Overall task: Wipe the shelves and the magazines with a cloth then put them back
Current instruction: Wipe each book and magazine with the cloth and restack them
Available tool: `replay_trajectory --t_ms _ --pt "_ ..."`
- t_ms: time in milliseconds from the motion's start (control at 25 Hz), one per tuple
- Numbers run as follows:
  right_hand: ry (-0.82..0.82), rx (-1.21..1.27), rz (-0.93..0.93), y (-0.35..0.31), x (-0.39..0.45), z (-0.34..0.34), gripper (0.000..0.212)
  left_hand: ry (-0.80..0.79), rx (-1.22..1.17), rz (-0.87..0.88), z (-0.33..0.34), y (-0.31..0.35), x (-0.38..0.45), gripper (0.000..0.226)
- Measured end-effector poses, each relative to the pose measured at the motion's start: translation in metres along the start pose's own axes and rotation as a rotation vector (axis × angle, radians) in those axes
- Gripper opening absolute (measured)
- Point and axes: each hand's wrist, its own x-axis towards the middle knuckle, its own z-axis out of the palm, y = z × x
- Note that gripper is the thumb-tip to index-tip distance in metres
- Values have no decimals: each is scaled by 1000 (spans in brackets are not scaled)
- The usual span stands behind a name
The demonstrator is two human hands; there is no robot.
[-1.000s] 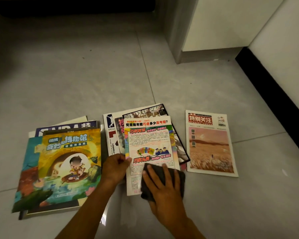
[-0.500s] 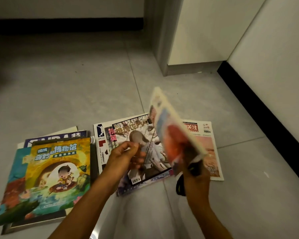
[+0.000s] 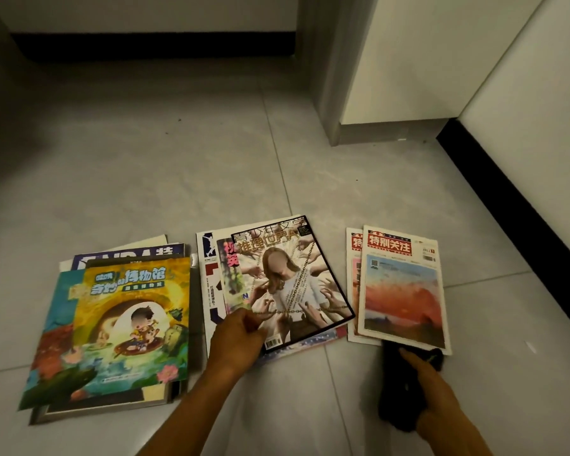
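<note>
Head view: left hand fingers pinch the middle magazine; right hand fingers grip the cloth.

The right-hand magazine carries the red-banner title 特别关注. The magazine beneath it shows only the first character, 特. The centre magazine reads 推理世界 under a partly legible header ending 文学. The yellow cover on the left reads 奇妙 and 博物馆. The blue magazine behind it shows large, partly hidden Latin letters and 特.
</note>
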Motion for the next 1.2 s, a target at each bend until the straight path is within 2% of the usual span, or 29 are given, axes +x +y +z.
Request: replay_trajectory --t_ms 120,160,240,280,360,400,480,560,640,760,880,960,1080,1120,1200 --pt "95 -350 -145 19 -29 0 66 60 61 15 5 4 2 20" --pt "66 -401 -271 19 -37 9 63 65 53 18 8 5 3 21" --pt "-120 -453 -553 9 -51 42 49 70 1 6 12 5 6 22" --pt "-167 -559 -717 1 -51 64 43 71 -10 -4 13 5 6 23" --pt "-148 -894 -1031 -14 -34 108 34 66 -19 -21 13 5 6 24" --pt "-121 -1069 -1106 -18 -20 124 34 55 -58 -34 12 4 7 23" --pt "-88 -1298 -1077 -20 2 144 34 -6 -237 -108 9 3 7 24" --pt "-75 -1376 -1070 -11 9 144 36 -35 -395 -173 2 2 11 27" --pt "-91 -1467 -1133 4 5 133 44 -49 -425 -170 -4 -2 15 22" --pt "-80 -1747 -1226 17 -11 113 51 -29 -295 -47 -4 -13 15 25" --pt "-119 -1631 -1440 8 -30 116 44 60 -182 20 -4 -20 11 33" --pt "-51 -1510 -1558 5 -23 135 50 123 -119 38 -6 -19 9 34" --pt "39 -1652 -1514 32 -7 162 80 192 -54 72 -9 -21 10 36" --pt "28 -1698 -1547 47 1 161 83 193 -53 79 -11 -23 12 36" --pt "-50 -1712 -1716 62 9 149 72 172 -75 80 -16 -27 18 33"
